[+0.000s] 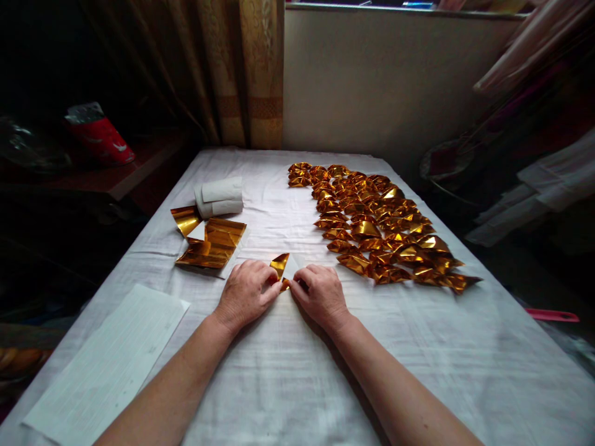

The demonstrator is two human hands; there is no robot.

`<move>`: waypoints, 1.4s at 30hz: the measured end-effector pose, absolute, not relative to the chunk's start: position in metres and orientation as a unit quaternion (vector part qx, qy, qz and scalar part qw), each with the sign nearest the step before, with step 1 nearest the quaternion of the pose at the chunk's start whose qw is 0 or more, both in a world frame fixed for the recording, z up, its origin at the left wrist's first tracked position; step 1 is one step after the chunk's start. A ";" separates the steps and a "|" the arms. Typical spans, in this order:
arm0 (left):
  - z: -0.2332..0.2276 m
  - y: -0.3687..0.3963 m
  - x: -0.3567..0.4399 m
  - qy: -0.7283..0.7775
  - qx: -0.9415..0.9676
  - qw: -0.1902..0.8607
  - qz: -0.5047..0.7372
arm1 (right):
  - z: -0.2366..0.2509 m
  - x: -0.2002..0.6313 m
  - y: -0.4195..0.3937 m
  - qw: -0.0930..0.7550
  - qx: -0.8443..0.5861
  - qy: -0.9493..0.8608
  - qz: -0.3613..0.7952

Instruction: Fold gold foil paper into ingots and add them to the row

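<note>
Editor: Head view: who holds what?

Photographer: A person's left hand (248, 288) and right hand (321, 292), fingers curled nearly closed, pinch opposite sides of a small gold-and-white paper (279, 262) lying between them, mid-way across a white cloth (297, 371).

Editor: And around them?

Photographer: Rows of folded gold pieces (367, 229) shine at far right; at left, flat gold sheets (218, 241) touch or nearly touch a curled white bundle (220, 198) (the gap is hard to judge).

Editor: Any lettering?

Photographer: A pale sheet (109, 365) beside the left forearm bears faint lines and specks, too dim to read. The red container (100, 137), tilted in view on the dark furniture (144, 164), carries white marks, likewise illegible.
</note>
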State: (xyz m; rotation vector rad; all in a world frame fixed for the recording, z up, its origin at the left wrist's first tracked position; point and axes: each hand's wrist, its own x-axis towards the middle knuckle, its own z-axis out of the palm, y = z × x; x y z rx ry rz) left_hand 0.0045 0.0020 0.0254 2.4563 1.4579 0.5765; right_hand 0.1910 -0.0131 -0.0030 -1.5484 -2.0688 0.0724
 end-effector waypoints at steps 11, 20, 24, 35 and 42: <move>0.024 -0.001 0.007 0.518 0.832 0.089 0.179 | 0.003 0.188 -0.015 0.279 -0.576 -0.767 0.038; 0.027 -0.001 0.008 0.523 0.830 0.096 0.168 | -0.003 0.194 -0.012 0.280 -0.571 -0.770 0.059; 0.027 -0.001 0.008 0.522 0.829 0.108 0.167 | -0.005 0.196 -0.010 0.270 -0.573 -0.771 0.069; 0.025 0.004 -0.004 0.468 0.856 0.130 0.177 | -0.016 0.212 -0.003 0.351 -0.606 -0.712 0.051; 0.016 0.010 -0.013 0.432 0.880 0.073 0.181 | -0.015 0.213 -0.004 0.380 -0.600 -0.700 0.076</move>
